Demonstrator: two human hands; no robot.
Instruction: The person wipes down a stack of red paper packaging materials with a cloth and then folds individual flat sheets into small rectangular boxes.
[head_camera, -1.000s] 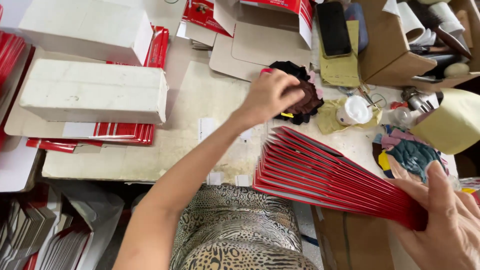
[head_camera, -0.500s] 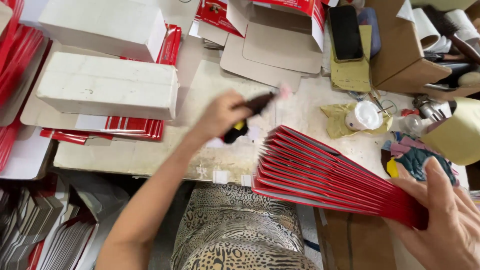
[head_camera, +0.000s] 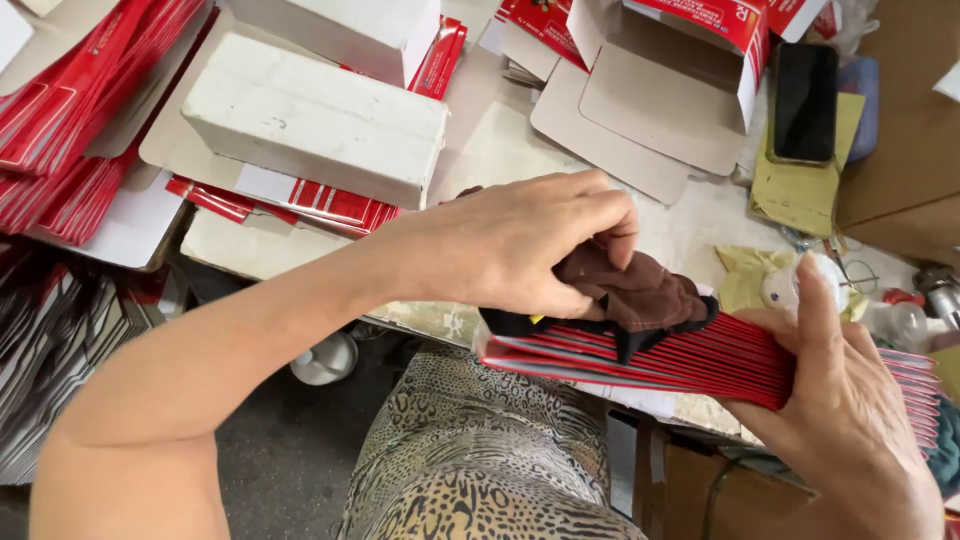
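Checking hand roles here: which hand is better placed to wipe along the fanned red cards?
Left, probably. The left hand already presses the brown cloth onto the near end of the red cards. The right hand grips the fan's far end, so it is occupied steadying it.

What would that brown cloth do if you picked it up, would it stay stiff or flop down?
The brown cloth would probably flop: it already bunches in soft folds under the left hand. It seems light, since pinched fingers alone hold it. It likely won't slide off easily, as it drapes over the edges of the fanned red cards that the right hand grips.
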